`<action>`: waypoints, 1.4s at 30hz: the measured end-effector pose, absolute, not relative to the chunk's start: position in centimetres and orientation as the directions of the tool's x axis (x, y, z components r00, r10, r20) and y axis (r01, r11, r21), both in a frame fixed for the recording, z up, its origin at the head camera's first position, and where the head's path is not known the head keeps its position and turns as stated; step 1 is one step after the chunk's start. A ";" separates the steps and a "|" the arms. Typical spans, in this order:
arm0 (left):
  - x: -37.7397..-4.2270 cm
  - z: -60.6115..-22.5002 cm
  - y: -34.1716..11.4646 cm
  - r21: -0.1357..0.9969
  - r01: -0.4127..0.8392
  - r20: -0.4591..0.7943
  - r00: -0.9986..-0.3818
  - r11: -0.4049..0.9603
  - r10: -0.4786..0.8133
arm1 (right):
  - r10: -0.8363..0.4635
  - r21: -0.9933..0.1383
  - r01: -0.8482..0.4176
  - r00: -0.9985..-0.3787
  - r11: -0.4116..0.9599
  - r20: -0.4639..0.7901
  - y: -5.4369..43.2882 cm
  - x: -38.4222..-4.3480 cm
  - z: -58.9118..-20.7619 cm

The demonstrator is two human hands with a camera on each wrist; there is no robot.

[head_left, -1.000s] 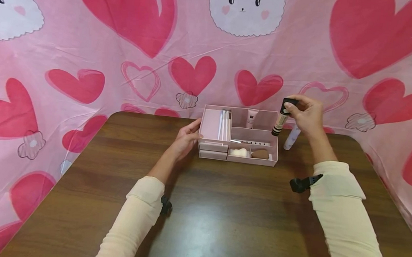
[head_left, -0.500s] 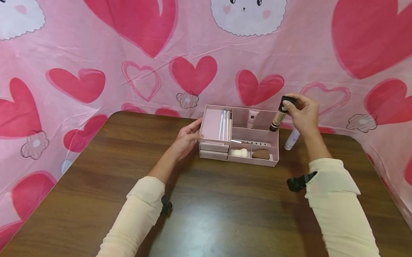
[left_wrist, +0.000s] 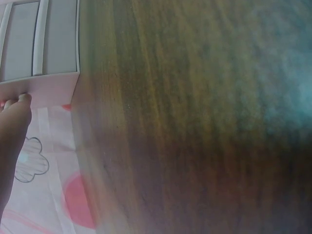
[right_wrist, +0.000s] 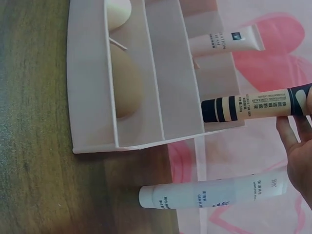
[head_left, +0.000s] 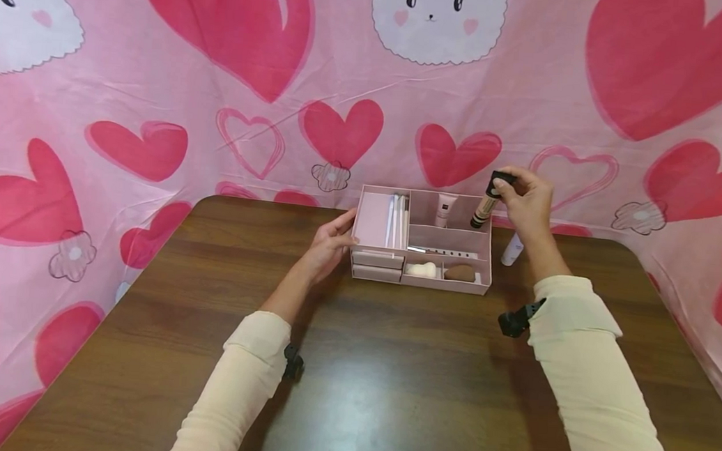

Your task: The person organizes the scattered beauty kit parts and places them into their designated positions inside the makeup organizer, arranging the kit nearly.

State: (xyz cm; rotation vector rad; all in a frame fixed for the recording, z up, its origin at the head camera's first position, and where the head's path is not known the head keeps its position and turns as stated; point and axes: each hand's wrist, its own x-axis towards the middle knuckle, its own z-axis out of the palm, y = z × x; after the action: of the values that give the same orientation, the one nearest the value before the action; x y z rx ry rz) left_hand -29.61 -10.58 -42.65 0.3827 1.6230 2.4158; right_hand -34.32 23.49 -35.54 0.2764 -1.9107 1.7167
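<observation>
A pink desktop organizer stands near the back of the table. Its left side is touched by my left hand, fingers extended along the panel and thumb at the front corner. My right hand pinches a beige foundation tube by its black upper end. The tube tilts, and its black-striped lower end is inside the back right compartment. A pink cream tube stands to its left in the back row. Outside the organizer, a white tube stands upright on the table, below my right hand in the head view.
Several slim brushes lie on the organizer's top left. A white sponge and a brown sponge sit in the front compartments, above them a dotted strip. Two drawers are closed. A heart-print cloth hangs behind the table.
My right hand has moved left with the foundation tube, from over the organizer's right edge into the back right compartment. The left hand has kept its place at the organizer's side.
</observation>
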 end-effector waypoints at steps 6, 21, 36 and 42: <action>-29.6 -42.6 -10.6 0.928 -0.028 0.096 -0.945 -0.372 0.311 | 0.164 -0.842 -0.518 -0.827 0.154 0.538 23.1 -34.5 -35.7; -29.5 -42.5 -10.6 0.927 -0.030 0.092 -0.948 -0.373 0.305 | 0.139 -0.836 -0.496 -0.834 0.233 0.534 23.0 -34.6 -35.6; -29.5 -42.4 -10.5 0.925 -0.028 0.096 -0.947 -0.379 0.305 | 0.121 -0.821 -0.437 -0.853 0.366 0.508 21.6 -35.1 -36.9; -29.4 -42.4 -10.6 0.928 -0.032 0.088 -0.949 -0.372 0.302 | 0.115 -0.832 -0.402 -0.873 0.381 0.475 21.6 -34.9 -37.9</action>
State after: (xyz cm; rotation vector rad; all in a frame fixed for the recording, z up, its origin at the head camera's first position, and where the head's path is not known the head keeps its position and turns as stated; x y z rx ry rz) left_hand -29.44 -10.56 -42.40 0.3616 1.6272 2.4184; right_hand -34.95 21.57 -37.92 0.2471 -2.1856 1.5056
